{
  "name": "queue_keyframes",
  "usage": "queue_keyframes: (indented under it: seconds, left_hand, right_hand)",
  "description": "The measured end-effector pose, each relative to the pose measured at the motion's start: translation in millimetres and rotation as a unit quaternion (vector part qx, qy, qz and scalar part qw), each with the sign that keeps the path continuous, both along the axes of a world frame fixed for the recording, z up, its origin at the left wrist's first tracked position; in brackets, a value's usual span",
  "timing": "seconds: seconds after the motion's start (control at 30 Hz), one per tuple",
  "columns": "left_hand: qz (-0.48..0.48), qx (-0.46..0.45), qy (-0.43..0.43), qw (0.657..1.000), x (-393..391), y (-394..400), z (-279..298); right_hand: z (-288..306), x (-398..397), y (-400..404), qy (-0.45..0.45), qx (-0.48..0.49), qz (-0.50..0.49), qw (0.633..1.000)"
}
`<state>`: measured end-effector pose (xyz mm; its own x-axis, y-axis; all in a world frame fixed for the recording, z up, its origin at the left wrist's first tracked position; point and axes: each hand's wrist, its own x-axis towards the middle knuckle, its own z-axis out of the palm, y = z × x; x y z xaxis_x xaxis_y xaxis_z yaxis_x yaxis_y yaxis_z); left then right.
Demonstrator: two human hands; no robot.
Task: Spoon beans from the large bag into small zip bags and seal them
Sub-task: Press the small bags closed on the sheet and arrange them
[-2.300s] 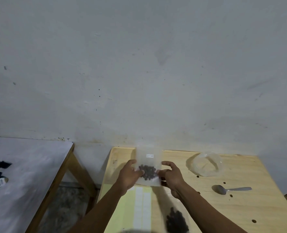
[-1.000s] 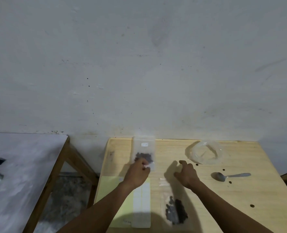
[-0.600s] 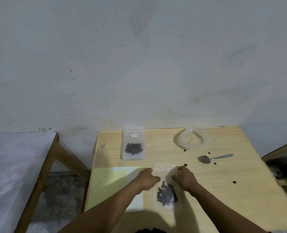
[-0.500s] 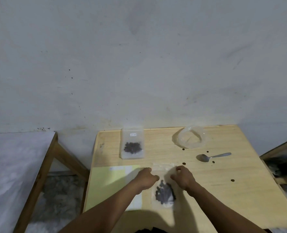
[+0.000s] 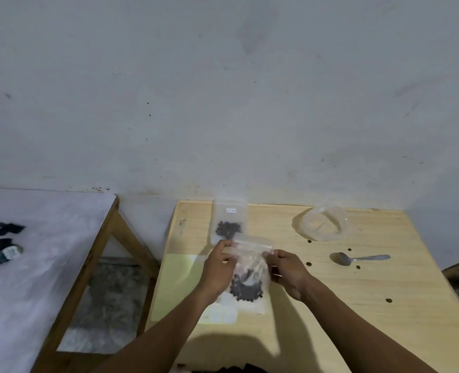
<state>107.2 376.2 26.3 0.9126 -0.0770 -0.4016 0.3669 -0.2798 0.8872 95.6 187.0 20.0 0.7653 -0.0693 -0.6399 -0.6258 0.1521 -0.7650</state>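
Zip bag with dark beans pooled at its bottom is what we see held up over the wooden table, upright, top edge between both hands. Left hand pinches the top left corner, fingers curled on the plastic; right hand pinches the top right edge the same way. We can't tell whether the zip strip is closed. Behind it a second small bag with beans lies flat near the table's far edge. Under the left forearm sits a yellow-green sheet. To the right we note a crumpled clear large bag, a metal spoon, and loose beans scattered nearby.
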Motion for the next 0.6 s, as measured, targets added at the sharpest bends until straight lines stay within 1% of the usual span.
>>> queue_keyframes:
  seconds: [0.1, 0.17, 0.23, 0.27, 0.3, 0.37, 0.47, 0.53, 0.6]
  left_hand:
    - [0.056, 0.001, -0.022, 0.998, -5, 28, 1]
    - [0.099, 0.007, -0.038, 0.994, -9, 49, 1]
    - [0.148, 0.003, -0.056, 0.987, -16, 71, 1]
    - [0.169, -0.002, -0.062, 0.984, -19, 81, 0]
    - [0.187, -0.006, -0.067, 0.980, -23, 91, 0]
    - [0.214, -0.012, -0.065, 0.975, -29, 108, 1]
    - [0.236, -0.023, -0.049, 0.970, -36, 130, 0]
    - [0.242, -0.025, -0.049, 0.969, -40, 141, 0]
    - [0.252, -0.020, -0.058, 0.966, -46, 148, 3]
  right_hand:
    - [-3, 2, 22, -0.025, 0.001, 0.006, 1.000]
    - [-10, -1, 37, -0.023, -0.038, 0.021, 0.999]
    - [-20, -7, 52, -0.036, -0.099, 0.078, 0.991]
    - [-25, -11, 59, -0.052, -0.133, 0.124, 0.982]
    - [-29, -15, 67, -0.074, -0.168, 0.177, 0.967]
    - [-31, -23, 83, -0.124, -0.234, 0.282, 0.922]
    - [-34, -33, 106, -0.200, -0.302, 0.415, 0.834]
    - [-35, -37, 118, -0.223, -0.346, 0.456, 0.789]
    - [-39, -40, 127, -0.239, -0.380, 0.474, 0.758]
